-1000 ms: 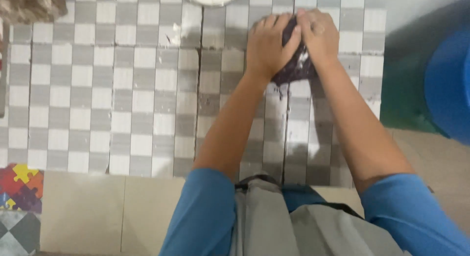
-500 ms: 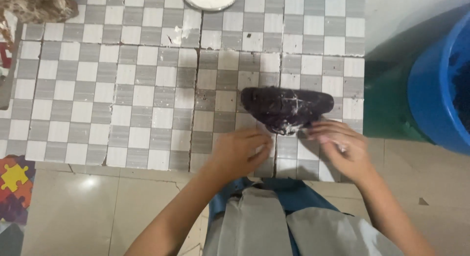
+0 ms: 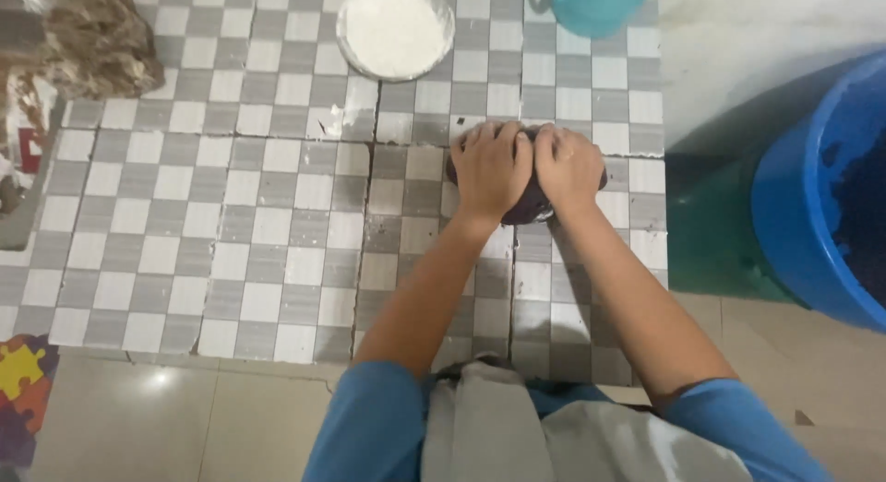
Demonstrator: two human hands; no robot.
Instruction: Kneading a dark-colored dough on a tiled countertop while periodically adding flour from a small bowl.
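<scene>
A dark purple lump of dough [image 3: 528, 205] lies on the grey-and-white checkered tile surface [image 3: 268, 224]. Both of my hands press down on it side by side. My left hand [image 3: 491, 168] covers its left half with fingers pointing away from me. My right hand [image 3: 568, 166] covers its right half. Only the near edge and the side edges of the lump show around my hands.
A round bowl of white powder [image 3: 395, 30] stands at the far edge of the tiles. A teal container [image 3: 595, 4] is beside it. A big blue tub [image 3: 826, 196] stands on the right. A brown lumpy mass [image 3: 92, 44] sits far left. A puzzle mat [image 3: 20, 390] lies lower left.
Half a second ago my hands were off the lump, near the front edge of the tiles. Now both have moved forward and press on top of it again.
</scene>
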